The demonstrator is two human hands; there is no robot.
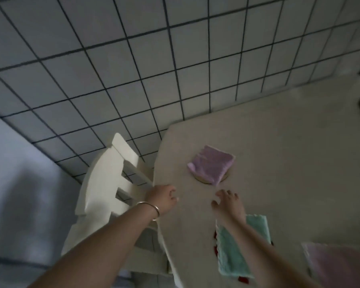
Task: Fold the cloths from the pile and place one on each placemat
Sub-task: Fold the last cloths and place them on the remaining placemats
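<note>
Both hands, left [163, 197] and right [227, 201], loosely spread, hold nothing; folded lilac terry cloth [211, 164] beyond them sits on round tan placemat [202, 180], likely just placed

Both forearms are bare of sleeves, and a thin silver bangle [152, 210] circles the left wrist.

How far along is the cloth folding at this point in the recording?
Done: a folded purple cloth lies on a round placemat, and a folded green cloth on a red-edged one. In hand: nothing; the left hand and right hand hold nothing. A pink cloth lies at the lower right; any remaining pile is too blurred to tell.
</note>
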